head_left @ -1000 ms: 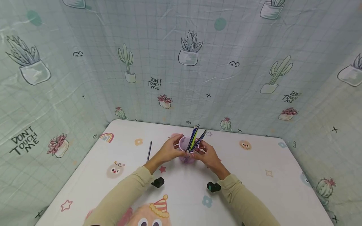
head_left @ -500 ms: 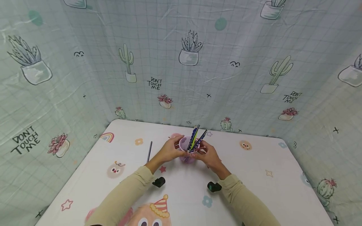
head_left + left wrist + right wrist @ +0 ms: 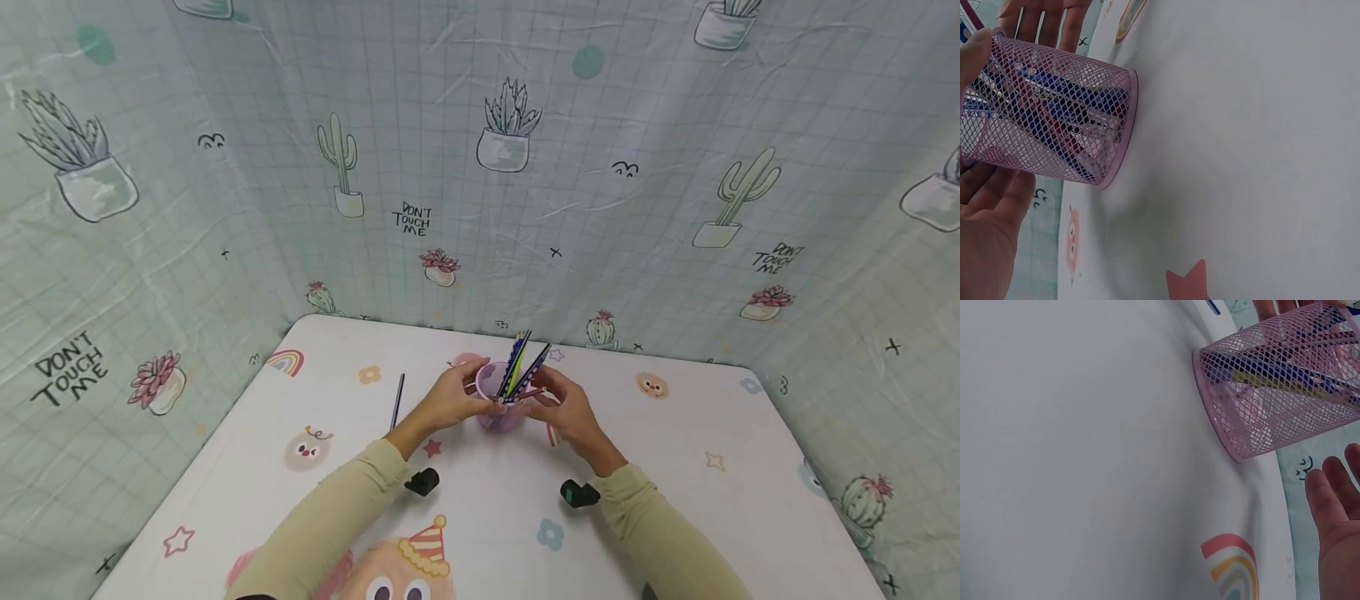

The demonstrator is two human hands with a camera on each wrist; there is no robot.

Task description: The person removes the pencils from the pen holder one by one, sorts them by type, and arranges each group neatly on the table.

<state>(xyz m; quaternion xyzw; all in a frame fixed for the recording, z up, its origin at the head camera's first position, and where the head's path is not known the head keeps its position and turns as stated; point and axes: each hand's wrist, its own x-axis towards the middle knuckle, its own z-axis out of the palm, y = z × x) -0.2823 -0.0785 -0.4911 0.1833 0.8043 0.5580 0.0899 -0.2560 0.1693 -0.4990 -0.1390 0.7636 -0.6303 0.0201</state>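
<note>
At the middle of the head view, a pink mesh cup (image 3: 1063, 106) stands upright between the person's two hands on the far half of the white desk (image 3: 637, 450), and the pencils (image 3: 516, 367) in it fan upward, dark dotted ones around a yellow-green one. A reddish pencil (image 3: 531, 394) leans out low over the right side of the rim. The left hand (image 3: 453, 396) has its fingers curled round the cup's left side with the thumb at the rim, a firm enough hold. The right hand (image 3: 567, 410) sits just beside the opposite side with nothing in its grasp; in the right wrist view its fingers are extended, with a gap between them and the mesh. Whether the cup's base touches the desk or is slightly raised, I cannot tell. Judging from how things lie, the filling of the cup looks largely done: the whole bunch is inside. What seems left is a single dark pencil (image 3: 397, 402), lying left of centre in the head view, well apart from the cup, its near end hidden behind the left forearm; neither hand touches it.
</note>
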